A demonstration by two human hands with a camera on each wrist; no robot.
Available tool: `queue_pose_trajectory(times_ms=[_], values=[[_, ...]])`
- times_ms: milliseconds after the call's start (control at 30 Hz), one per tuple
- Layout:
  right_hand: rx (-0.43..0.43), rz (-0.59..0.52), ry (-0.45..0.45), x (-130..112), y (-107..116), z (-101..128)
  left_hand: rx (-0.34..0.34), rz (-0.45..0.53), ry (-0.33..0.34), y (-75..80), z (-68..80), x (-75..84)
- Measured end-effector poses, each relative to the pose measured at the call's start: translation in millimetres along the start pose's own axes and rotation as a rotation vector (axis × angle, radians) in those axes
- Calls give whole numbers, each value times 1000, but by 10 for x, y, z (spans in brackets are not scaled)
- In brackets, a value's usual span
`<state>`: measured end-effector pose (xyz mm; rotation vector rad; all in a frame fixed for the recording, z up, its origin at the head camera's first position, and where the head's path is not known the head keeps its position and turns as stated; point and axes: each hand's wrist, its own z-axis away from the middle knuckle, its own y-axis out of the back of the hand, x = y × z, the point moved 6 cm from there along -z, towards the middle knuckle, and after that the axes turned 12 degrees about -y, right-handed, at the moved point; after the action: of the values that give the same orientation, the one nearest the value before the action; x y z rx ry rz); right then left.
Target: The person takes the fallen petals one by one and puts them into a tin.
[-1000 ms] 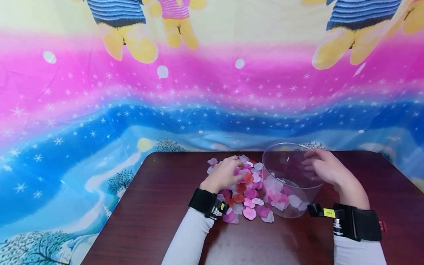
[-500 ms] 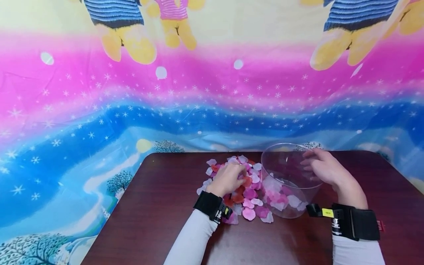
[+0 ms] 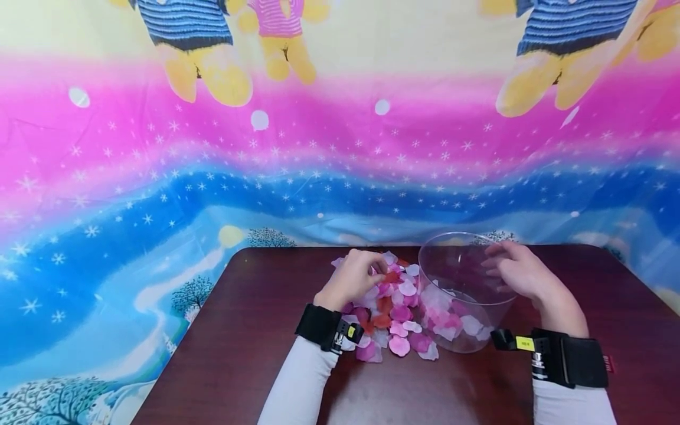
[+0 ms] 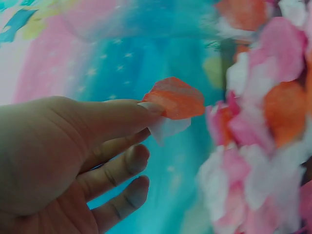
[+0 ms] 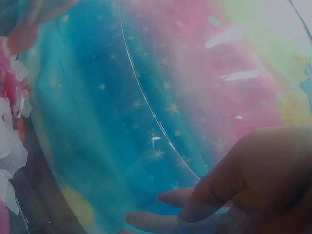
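Observation:
My left hand (image 3: 350,278) is raised over the left side of a pile of artificial petals (image 3: 401,313). Between its thumb and index finger it pinches an orange-red petal (image 4: 176,103) together with a white petal (image 4: 169,127); the other fingers are spread and bent loosely. At the right, my right hand (image 3: 523,273) grips the rim of a clear round plastic bucket (image 3: 464,302), thumb on one side of the wall and fingers on the other. The bucket stands upright beside the pile. Pink and white petals (image 3: 443,319) show through its wall; some may lie behind it.
The dark reddish-brown table (image 3: 239,354) has rounded far corners. Close behind its far edge hangs a colourful printed cloth (image 3: 340,147). Each wrist wears a black band (image 3: 321,326) with a small camera mount.
My left hand reached right into the pile, then drew back up and left with the orange-red and white petals. The right hand and the bucket have kept their place.

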<state>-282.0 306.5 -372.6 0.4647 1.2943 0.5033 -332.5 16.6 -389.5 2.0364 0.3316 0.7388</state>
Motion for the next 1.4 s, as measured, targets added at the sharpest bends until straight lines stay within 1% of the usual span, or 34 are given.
queue_pose_trajectory(times_ms=[167,267,367,467,533,600,700,833,900,1033,1133,1267,1300,1400], values=[[7,11,5,-8,14,10,85,-16,6,251,40,51],[5,13,4,-9,19,14,131,-19,-16,382,55,114],[11,18,2,-9,27,14,175,-22,-39,472,55,162],[19,25,6,-18,37,16,228,-34,-62,519,46,198],[21,29,7,-24,37,18,269,-53,-92,527,40,236],[18,31,8,-25,31,17,308,-77,-136,516,29,296],[14,30,7,-24,21,14,340,-105,-211,466,0,429],[15,31,11,-26,16,15,351,-93,-310,396,-49,652],[16,32,11,-28,14,13,359,-81,-349,381,-60,757],[14,35,7,-35,2,5,362,-99,-405,367,-51,924],[18,41,5,-41,-5,2,323,-84,-439,337,-51,1000],[26,56,6,-33,-6,1,236,-12,-481,276,-64,1064],[26,57,6,-30,-6,3,216,4,-488,262,-67,1077],[26,55,10,-23,-3,3,166,8,-489,224,-77,1100]])
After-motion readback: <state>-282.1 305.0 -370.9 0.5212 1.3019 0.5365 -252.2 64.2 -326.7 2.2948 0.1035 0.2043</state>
